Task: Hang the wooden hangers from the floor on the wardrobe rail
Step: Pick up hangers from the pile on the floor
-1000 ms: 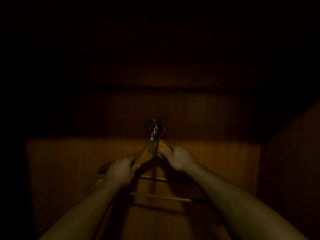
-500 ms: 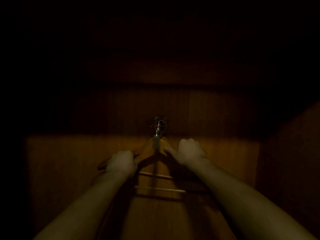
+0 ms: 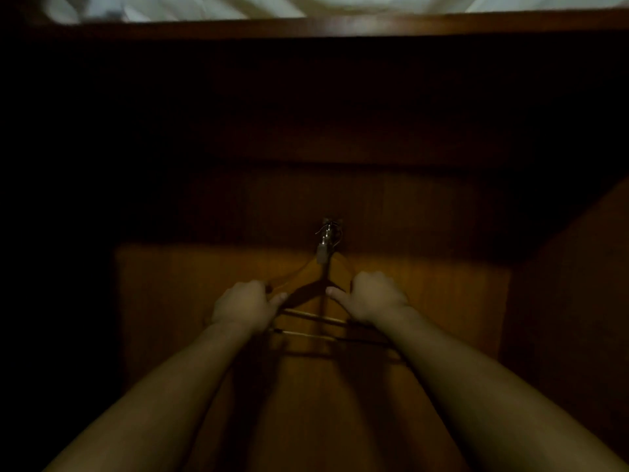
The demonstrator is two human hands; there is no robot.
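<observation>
Holding two wooden hangers (image 3: 308,294) together inside the dark wardrobe, both arms reaching forward. Left hand (image 3: 243,306) clenching the left shoulder of the hangers, thumb pressing on the front face. Right hand (image 3: 372,298) gripping the right shoulder, thumb pointing inward toward the neck. Hangers sitting between the hands, up against the wooden back panel (image 3: 425,284), two crossbars showing below the knuckles.

Metal hooks (image 3: 327,233) sticking up above the hands, looking tangled or crossed; too dim to tell which hook belongs to which hanger.

Rail itself not showing anywhere in this dark view, so cannot tell whether the hooks are seated, just touching, or short of it.

Risks from here, judging by the layout:
- Letting go with a hook only resting on its tip: hanger dropping back to the floor.
- Hooks staying crossed: one hanger catching, the other dangling off it rather than off the rail.
- Working nearly blind: lifting past the rail or knocking the hooks against the back panel.
- Uneven grip between the hands twisting the pair, hooks rotating out of line.

Safer releasing one hand first, feeling for weight being carried.
</observation>
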